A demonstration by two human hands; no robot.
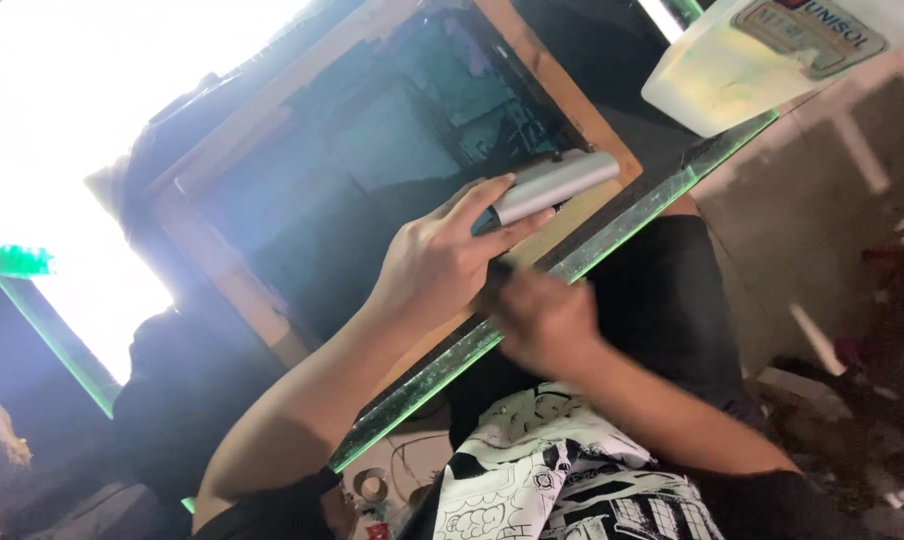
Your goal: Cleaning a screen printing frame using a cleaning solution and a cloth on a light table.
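Nearest the camera, black-and-white printed cloth (562,480) over the lap, dark trousers (672,300) beyond it. Below left, a tape roll (372,485) and scraps on the floor.

Right hand (542,320) blurred, fingers curled, low at the near edge of the glass table (492,335); whether anything is held there cannot be told. Just under the left hand, nearly touching it.

Left hand (442,255) reaching up from lower left, fingers closed round the near end of the squeegee (552,183): thumb below, forefinger along the top. Grey metal handle, tilted, far end higher and to the right, lying over the near right corner of the frame (587,120).

Wooden frame flat on the glass, slanted across the view, its mesh (392,140) dark with blue-green ink patches. Green-edged glass running diagonally from lower left to upper right.

Farther off, top right, a white plastic canister (732,70) with a label, on the table's far end. Right of it, bare floor with debris (822,340). Top left, a washed-out bright area; nothing readable there.
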